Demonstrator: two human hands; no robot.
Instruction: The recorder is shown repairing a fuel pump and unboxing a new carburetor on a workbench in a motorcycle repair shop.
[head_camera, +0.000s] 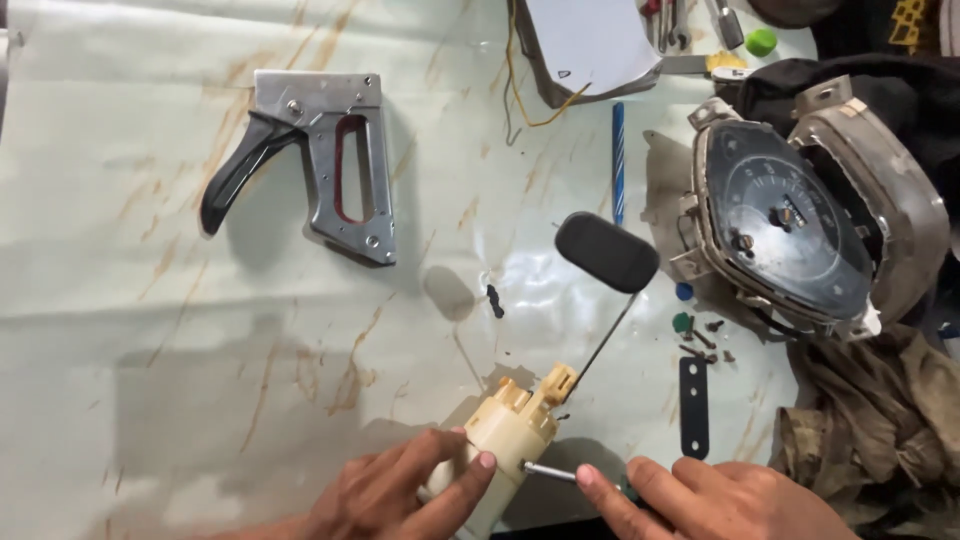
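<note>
At lower centre, our left hand (395, 495) grips one cream pump housing (505, 430) while our right hand (700, 500) pinches one screwdriver (550, 471) against it; one staple gun (320, 165) lies upper left on the bench (120, 300).

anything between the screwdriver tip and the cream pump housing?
Nothing visible. The screwdriver shaft in the right hand already meets the side of the cream pump housing, which the left hand grips. The float arm and black float rise clear above.
</note>
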